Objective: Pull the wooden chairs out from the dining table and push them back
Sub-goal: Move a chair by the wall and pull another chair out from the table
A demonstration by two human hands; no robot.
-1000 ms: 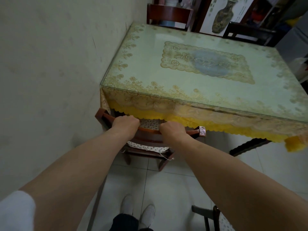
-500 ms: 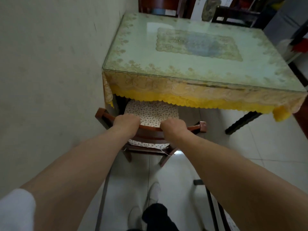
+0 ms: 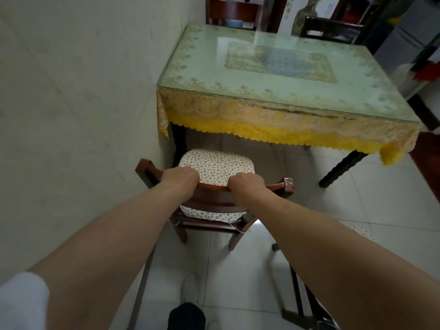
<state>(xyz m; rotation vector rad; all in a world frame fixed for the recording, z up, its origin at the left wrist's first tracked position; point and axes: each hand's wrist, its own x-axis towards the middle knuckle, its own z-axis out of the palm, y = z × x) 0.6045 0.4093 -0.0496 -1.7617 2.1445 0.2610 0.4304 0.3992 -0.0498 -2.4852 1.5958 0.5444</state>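
Note:
A wooden chair [image 3: 213,197] with a flower-print seat cushion [image 3: 220,166] stands on the tiled floor, clear of the dining table [image 3: 273,108], its seat fully out from under the yellow lace cloth. My left hand [image 3: 179,178] and my right hand [image 3: 246,184] both grip the curved top rail of the chair's back, side by side. Two more wooden chairs, a reddish one [image 3: 234,14] and a dark one [image 3: 331,29], stand tucked in at the table's far side.
A pale wall [image 3: 83,103] runs close along the left of the chair and table. A dark metal frame [image 3: 300,298] stands on the floor at the lower right. My feet [image 3: 190,291] are just behind the chair. Cupboards and clutter fill the far right.
The chair has slid back towards me, out from under the table; its cushion, earlier mostly hidden by the cloth, now shows whole. Both hands stayed on the top rail.

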